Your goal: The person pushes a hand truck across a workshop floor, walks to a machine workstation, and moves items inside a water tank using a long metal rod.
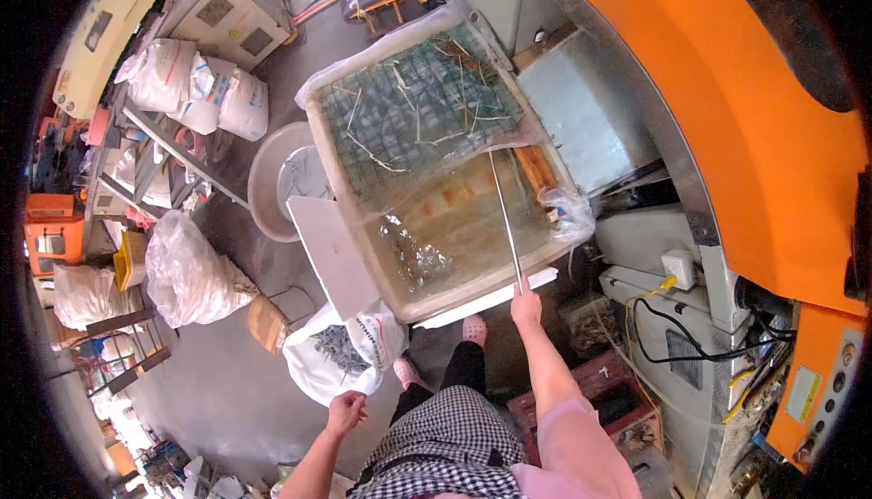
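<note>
My right hand (525,306) is closed around the near end of a thin metal rod (505,217). The rod reaches forward over a large pale tub (472,297) of murky water, its far tip close to the net's edge. A green net (372,127) covers the far half of the tub, with several thin pale strips lying on it. My left hand (346,414) hangs with loosely curled fingers and nothing visible in it. Just ahead of that hand, a white sack (304,367) stands open on the floor, with grey slender pieces (339,348) inside.
A white board (329,249) leans along the tub's left rim. Beyond it stands a round basin (263,181). Full sacks (243,104) and a plastic-wrapped bundle (191,258) are at left. An orange machine (690,72) borders the right side, with black cables (672,345) below.
</note>
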A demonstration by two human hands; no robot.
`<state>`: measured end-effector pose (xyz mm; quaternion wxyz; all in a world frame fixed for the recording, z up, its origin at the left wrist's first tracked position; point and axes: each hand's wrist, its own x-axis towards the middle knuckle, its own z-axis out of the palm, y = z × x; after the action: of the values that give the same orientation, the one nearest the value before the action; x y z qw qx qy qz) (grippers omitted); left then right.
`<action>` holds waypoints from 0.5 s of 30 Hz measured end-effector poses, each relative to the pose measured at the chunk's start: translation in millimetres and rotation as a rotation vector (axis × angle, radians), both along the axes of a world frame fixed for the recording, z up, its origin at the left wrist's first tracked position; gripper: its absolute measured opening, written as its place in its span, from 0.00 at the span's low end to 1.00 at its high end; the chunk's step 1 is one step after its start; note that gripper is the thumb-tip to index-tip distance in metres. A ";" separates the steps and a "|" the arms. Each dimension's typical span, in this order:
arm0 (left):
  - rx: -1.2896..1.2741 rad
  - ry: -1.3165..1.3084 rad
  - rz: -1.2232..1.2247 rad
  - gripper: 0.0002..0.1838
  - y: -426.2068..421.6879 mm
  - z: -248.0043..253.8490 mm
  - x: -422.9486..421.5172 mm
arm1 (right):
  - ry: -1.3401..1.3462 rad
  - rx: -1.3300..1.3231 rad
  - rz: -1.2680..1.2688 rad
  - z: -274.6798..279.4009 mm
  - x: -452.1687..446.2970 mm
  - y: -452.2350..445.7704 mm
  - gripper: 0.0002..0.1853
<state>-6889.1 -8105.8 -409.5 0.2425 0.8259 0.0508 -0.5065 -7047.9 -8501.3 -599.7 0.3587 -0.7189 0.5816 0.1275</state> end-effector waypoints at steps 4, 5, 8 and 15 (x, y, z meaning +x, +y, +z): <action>-0.047 -0.034 -0.011 0.10 2.2 11.3 2.6 | -0.021 0.034 -0.052 40.4 -18.8 26.4 0.23; -0.042 -0.023 0.002 0.10 2.0 15.7 4.4 | -0.022 0.025 -0.052 42.6 -25.6 33.2 0.23; -0.028 -0.019 0.007 0.10 15.1 18.5 5.0 | -0.051 0.037 -0.065 57.0 -39.1 51.2 0.22; -0.064 -0.018 0.084 0.10 61.3 30.0 -2.5 | -0.102 0.046 -0.015 136.3 -107.0 96.1 0.22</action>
<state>-6891.5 -8044.5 -379.6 0.2905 0.8193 0.0668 -0.4898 -7154.9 -8405.2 -463.3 0.4055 -0.7117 0.5647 0.1014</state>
